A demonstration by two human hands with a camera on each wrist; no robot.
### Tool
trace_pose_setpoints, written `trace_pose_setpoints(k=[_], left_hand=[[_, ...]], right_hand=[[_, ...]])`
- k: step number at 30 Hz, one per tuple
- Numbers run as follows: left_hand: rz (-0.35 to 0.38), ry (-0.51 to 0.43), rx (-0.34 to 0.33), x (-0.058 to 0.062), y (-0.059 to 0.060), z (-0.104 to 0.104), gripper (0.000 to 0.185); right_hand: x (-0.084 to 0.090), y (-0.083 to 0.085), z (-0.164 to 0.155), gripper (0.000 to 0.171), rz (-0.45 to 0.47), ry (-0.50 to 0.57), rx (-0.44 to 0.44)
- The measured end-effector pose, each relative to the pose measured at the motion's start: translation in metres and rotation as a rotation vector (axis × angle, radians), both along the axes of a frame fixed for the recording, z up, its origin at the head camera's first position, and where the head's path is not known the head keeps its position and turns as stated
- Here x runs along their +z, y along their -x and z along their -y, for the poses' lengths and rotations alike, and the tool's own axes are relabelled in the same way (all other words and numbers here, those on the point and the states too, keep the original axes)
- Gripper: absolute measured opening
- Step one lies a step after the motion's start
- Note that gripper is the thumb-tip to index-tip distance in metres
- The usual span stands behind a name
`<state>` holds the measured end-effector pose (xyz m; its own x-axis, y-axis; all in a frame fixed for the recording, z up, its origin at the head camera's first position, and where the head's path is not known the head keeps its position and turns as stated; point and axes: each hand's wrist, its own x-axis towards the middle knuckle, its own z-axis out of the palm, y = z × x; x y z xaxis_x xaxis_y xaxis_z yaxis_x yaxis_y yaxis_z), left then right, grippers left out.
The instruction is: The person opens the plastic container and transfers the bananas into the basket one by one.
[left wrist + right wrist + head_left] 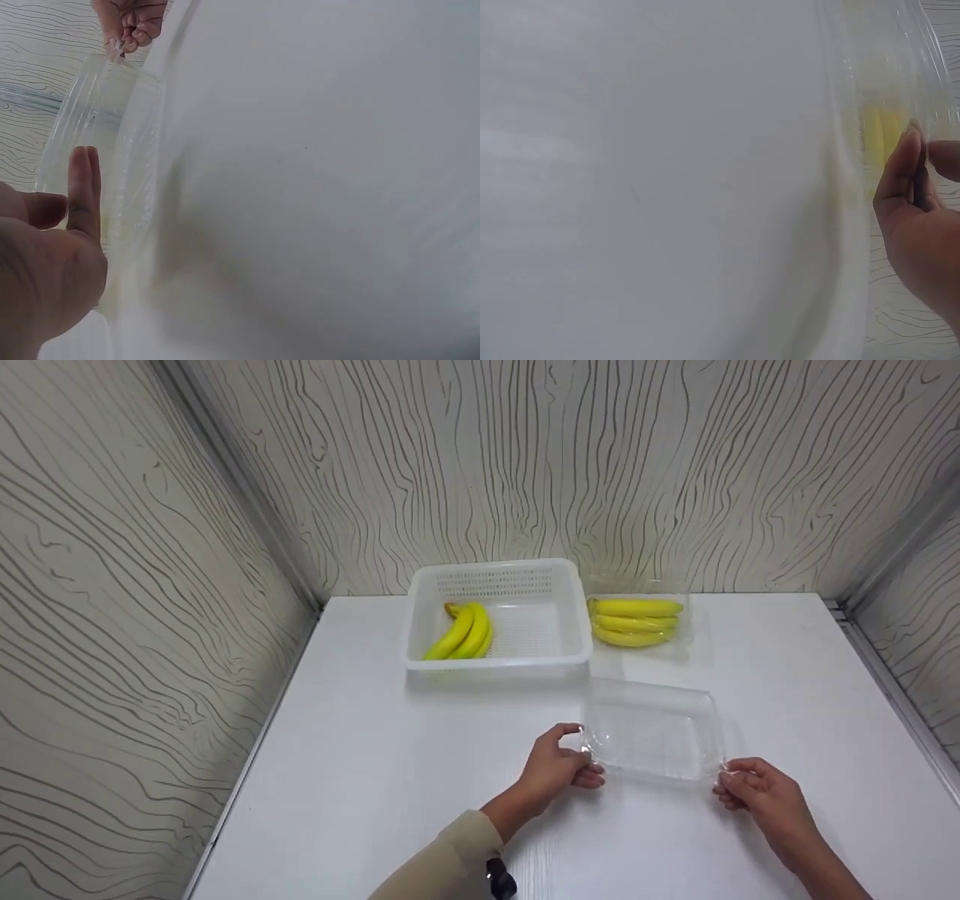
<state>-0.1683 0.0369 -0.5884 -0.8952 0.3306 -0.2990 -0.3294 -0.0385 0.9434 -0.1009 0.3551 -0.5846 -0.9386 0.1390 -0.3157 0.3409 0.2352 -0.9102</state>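
Note:
A clear plastic clamshell container (652, 731) lies in front of me on the white table, with nothing visible inside it. My left hand (559, 765) pinches its near left corner between thumb and fingers. At the near right corner, my right hand (765, 795) pinches the edge of the plastic. The left wrist view shows the container (97, 112) side-on, with the right hand (133, 22) at its far end. In the right wrist view, the thumb and fingertips of the right hand (919, 202) meet at the container's edge, and yellow shows through the plastic.
Behind the container, a white plastic basket (499, 663) holds a bunch of bananas (469, 634). Right of the basket sits another clear container with several bananas (636, 622) inside. Wood-patterned walls (525, 457) border the table (352, 750) at the back and sides.

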Motion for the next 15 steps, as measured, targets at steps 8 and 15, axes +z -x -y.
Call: trace_pose_setpoints(k=[8, 15], left_hand=[[-0.018, 0.000, 0.015, -0.005, 0.008, -0.016, 0.050], [-0.008, 0.037, 0.041, 0.000, 0.018, -0.042, 0.046]], right_hand=[[-0.004, 0.001, -0.008, 0.041, 0.011, -0.014, -0.055], [-0.002, 0.002, -0.015, 0.046, 0.021, -0.097, -0.168]])
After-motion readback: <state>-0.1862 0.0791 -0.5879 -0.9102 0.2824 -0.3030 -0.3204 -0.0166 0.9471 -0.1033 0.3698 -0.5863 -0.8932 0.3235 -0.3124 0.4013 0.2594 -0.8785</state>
